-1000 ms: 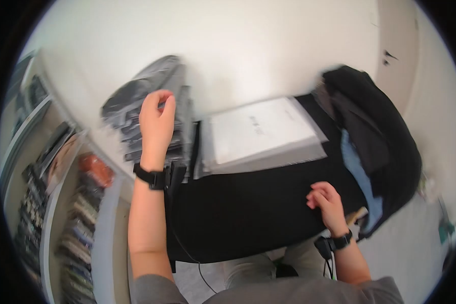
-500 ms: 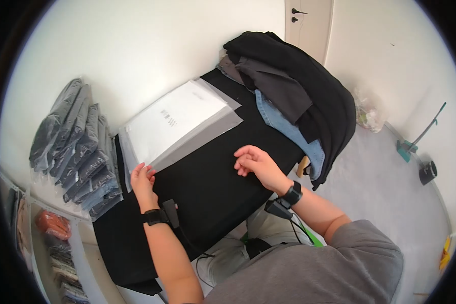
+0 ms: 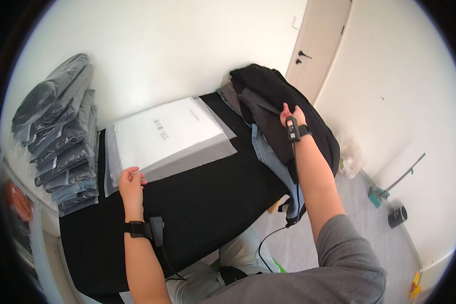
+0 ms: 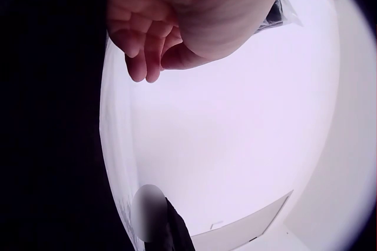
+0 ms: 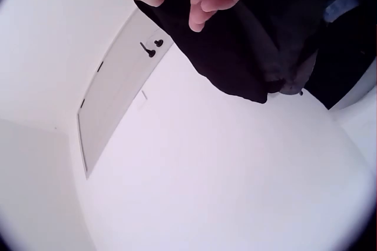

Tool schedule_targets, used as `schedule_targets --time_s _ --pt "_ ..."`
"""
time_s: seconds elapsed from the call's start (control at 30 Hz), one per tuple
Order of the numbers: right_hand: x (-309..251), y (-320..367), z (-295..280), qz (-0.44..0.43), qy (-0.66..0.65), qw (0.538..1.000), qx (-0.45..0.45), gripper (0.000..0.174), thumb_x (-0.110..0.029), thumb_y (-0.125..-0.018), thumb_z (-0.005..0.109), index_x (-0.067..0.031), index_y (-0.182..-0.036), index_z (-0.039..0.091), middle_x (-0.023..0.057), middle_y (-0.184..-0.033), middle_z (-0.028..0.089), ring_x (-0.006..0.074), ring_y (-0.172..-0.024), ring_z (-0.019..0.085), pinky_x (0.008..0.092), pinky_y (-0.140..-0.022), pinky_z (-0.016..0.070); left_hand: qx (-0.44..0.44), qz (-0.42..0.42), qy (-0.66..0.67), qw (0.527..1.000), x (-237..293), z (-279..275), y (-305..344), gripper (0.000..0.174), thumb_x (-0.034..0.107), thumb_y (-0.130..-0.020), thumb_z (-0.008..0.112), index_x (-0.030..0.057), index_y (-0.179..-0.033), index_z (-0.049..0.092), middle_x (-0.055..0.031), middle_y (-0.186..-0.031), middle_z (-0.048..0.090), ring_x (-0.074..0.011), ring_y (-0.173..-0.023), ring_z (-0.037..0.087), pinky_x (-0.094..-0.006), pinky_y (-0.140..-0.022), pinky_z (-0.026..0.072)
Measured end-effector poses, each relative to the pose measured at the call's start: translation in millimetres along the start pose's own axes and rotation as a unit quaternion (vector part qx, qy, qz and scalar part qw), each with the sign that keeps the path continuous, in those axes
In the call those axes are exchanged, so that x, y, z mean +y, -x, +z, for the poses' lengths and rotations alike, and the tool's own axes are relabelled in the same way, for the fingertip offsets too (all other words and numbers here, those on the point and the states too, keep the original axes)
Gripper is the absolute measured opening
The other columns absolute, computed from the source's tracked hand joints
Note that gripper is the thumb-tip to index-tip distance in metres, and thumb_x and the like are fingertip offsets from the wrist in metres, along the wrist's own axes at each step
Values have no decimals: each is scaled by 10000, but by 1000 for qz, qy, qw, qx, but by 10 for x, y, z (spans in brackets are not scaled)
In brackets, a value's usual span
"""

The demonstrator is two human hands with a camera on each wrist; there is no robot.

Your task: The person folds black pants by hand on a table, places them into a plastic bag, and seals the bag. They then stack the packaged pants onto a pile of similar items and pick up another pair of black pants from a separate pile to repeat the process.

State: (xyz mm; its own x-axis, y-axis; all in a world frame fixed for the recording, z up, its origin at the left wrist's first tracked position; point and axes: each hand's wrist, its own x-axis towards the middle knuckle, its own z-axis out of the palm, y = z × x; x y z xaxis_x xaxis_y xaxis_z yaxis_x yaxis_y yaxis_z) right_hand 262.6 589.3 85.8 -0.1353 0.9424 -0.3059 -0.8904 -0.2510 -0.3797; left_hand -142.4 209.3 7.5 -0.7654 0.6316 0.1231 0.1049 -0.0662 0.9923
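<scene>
My left hand [image 3: 131, 188] is at the near left corner of a stack of flat clear plastic bags [image 3: 207, 154] with a white printed face. Its fingers are loosely bent, and the left wrist view shows nothing between them. Out to the right, my right hand [image 3: 293, 115] reaches over a heap of clothes, with thumb and fingers apart. Black garments [image 3: 268, 83] lie on top of that heap, a dark grey one [image 3: 258, 106] beside them and blue denim [image 3: 268, 157] below. In the right wrist view the fingertips [image 5: 197, 26] overlap the black cloth.
A tall stack of bagged dark garments [image 3: 68, 131] stands at the table's left end. Black cloth covers the table [image 3: 202, 202]. Shelves with packed clothes, including an orange bundle [image 3: 19, 201], are at far left. A black bin [image 3: 397, 217] stands on the floor at right.
The left hand has come down from the bagged-garment stack to the plastic bags' near corner. The right hand has moved forward and right, over the clothes heap. The head view has turned right.
</scene>
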Motion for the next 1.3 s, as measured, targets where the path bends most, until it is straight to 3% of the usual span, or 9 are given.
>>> schedule_targets --time_s 0.1,0.3,0.37,0.5,0.57,0.73,0.8,1.0,1.3 --pt "2 60 73 -25 -63 997 41 333 -321 -978 482 -3 -1067 520 121 -858 665 152 -614 602 230 -433 424 1 2 -8 1000 47 7 22 184 60 -870 494 16 -1024 584 -53 -800 621 -98 -616 566 -223 -578 428" --pt "-79 -71 100 -74 51 991 103 393 -317 -1004 393 41 -1129 494 106 -770 669 160 -584 659 222 -457 480 -36 29 -16 999 -10 4 20 166 106 -877 501 46 -992 605 -31 -815 616 -94 -651 569 -231 -591 409" --pt "-61 4 136 121 46 989 65 420 -326 -1006 343 57 -1159 422 149 -853 644 219 -644 662 330 -445 524 -36 26 -14 999 -29 -18 -12 163 104 -876 503 46 -988 607 -30 -811 616 -93 -649 569 -230 -590 409" --pt "178 119 194 4 -28 999 36 469 -420 -983 427 37 -1054 505 102 -761 635 184 -575 617 260 -440 488 -36 25 -17 999 22 3 53 153 99 -873 506 44 -969 612 -29 -799 616 -93 -633 564 -225 -586 406" --pt "130 -68 161 -60 11 998 24 439 -460 -975 442 -73 -807 563 -1 -619 533 118 -489 469 241 -443 443 -28 32 -14 999 20 17 45 146 69 -872 499 14 -954 607 -50 -780 619 -107 -613 569 -235 -577 438" --pt "-173 -67 375 -153 52 982 -99 357 -402 -959 516 -107 -759 545 -19 -620 544 127 -574 519 275 -498 421 -24 63 -6 998 -7 51 -20 132 41 -865 492 -16 -922 597 -70 -755 624 -118 -595 574 -249 -571 473" --pt "-302 243 597 -179 52 981 -61 296 -370 -943 557 -97 -829 563 -10 -694 577 152 -639 556 299 -580 443 -27 75 -16 997 20 55 -19 130 40 -864 493 -13 -920 597 -66 -755 624 -117 -595 573 -248 -570 469" --pt "-775 1248 557 -210 145 923 -288 218 -338 -930 581 -136 -1004 614 24 -1115 579 206 -1150 459 397 -1003 338 -39 92 -30 995 62 58 10 128 46 -870 490 9 -923 601 -52 -748 620 -107 -598 566 -241 -566 455" --pt "-476 2927 -404 -130 247 877 -390 310 -335 -991 451 -133 -1145 628 27 -1204 623 184 -1108 549 407 -981 404 -55 90 -28 994 104 29 54 146 72 -883 490 7 -943 606 -42 -758 608 -95 -626 559 -225 -599 448"
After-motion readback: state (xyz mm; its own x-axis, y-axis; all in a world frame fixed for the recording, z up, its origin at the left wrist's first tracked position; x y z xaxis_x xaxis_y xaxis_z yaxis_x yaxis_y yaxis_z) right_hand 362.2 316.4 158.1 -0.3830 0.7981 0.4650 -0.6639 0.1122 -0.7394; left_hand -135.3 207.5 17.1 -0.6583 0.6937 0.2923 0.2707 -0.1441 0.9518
